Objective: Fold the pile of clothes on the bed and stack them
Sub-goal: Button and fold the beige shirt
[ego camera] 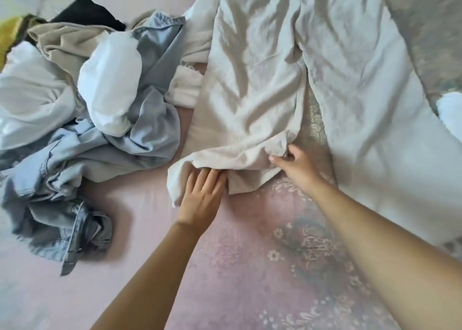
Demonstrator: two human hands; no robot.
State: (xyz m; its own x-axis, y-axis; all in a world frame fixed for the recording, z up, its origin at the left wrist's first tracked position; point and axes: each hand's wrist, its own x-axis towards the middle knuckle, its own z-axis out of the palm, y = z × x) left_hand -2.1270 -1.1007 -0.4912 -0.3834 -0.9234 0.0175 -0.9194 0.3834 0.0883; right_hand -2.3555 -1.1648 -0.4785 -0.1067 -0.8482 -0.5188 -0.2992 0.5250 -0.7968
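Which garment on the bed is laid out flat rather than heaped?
The pale cream trousers, spread out lengthwise with both hands at the near hem. The denim pieces, white top and beige item lie crumpled in the pile beside them.

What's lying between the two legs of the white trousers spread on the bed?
In the head view, only bare floral bedcover shows between the trouser legs; the right hand pinches the near leg's hem.

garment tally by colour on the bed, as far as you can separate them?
White or off-white: 4 (spread trousers, bundle, pile piece, rumpled piece)
Light blue denim: 1, maybe more
Beige: 1
Black: 1
Yellow: 1
Total: about 8; tangled pile, count uncertain.
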